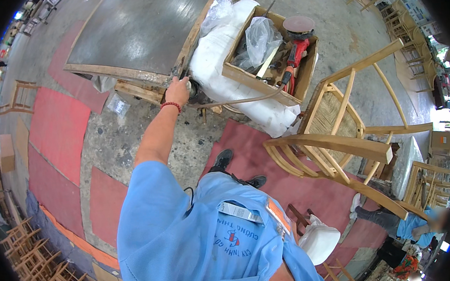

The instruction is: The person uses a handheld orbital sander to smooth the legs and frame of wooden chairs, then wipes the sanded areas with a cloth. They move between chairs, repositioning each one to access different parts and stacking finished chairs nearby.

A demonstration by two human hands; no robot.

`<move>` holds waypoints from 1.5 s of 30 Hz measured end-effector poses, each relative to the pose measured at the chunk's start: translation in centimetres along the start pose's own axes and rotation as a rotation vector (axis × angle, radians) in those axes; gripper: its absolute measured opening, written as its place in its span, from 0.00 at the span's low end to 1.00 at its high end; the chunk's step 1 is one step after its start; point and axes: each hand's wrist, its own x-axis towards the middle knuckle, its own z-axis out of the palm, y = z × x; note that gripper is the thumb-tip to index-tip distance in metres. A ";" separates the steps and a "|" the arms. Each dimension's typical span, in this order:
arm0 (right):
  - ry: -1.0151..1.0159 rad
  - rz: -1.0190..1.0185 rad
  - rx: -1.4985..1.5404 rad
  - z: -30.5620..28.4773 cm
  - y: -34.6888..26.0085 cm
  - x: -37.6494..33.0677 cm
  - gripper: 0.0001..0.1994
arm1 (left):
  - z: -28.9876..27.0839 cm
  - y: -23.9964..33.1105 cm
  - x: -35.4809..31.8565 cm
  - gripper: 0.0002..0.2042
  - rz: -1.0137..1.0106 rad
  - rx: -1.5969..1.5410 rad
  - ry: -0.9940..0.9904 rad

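Observation:
My left hand [177, 93], with a red bead bracelet at the wrist, reaches out to the near corner of a grey-topped table [139, 31] with a worn wooden rim. Its fingers are curled at that corner, and what they close on is hidden. A dark round object [194, 88] sits right beside the hand, too small to name. From close by it, a brown hose [243, 101] runs to a red power tool [295, 57] with a round pad, lying in an open cardboard box [241, 72]. My right hand is out of view; only a bit of bare arm shows at the bottom edge.
White wrapped padding [209, 71] lies under the box. A wooden chair with a woven seat [338, 119] lies tipped at the right, near a white-covered stool [318, 241]. Red mats [60, 134] cover parts of the concrete floor. Another person [416, 229] sits at the far lower right.

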 end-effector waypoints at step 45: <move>-0.247 -1.072 -0.364 3.4 -34.3 -16.2 0.12 | -0.9 10.1 -17.1 0.22 -0.009 -2.179 -0.490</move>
